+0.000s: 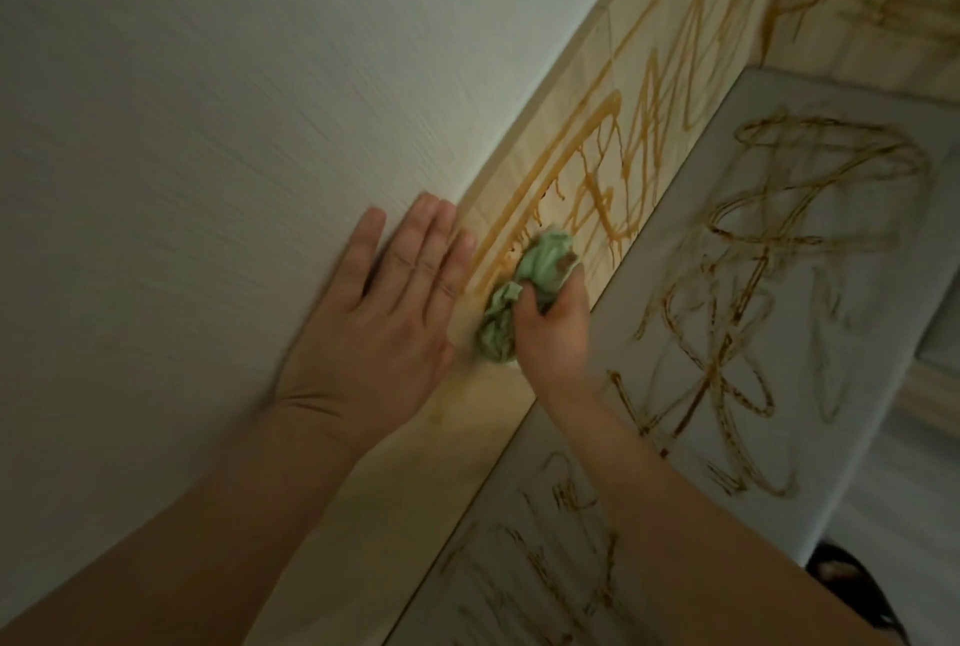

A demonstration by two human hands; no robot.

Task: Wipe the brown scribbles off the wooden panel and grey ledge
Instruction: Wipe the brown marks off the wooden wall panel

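textured white wall [208,125], pale floor [906,481]

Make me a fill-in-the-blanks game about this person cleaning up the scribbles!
1. The right hand grips a crumpled ____ cloth.
2. The left hand lies flat on the ____ wall.
3. The cloth touches the ____ panel, not the grey ledge.

Missing words: green, white, wooden.

Two bare hands are in view: one left hand [384,312] and one right hand [553,328]. There is one crumpled pale-green cloth [540,266], one light wooden panel [649,89], one flat grey ledge [831,97] and one white textured wall [208,125].
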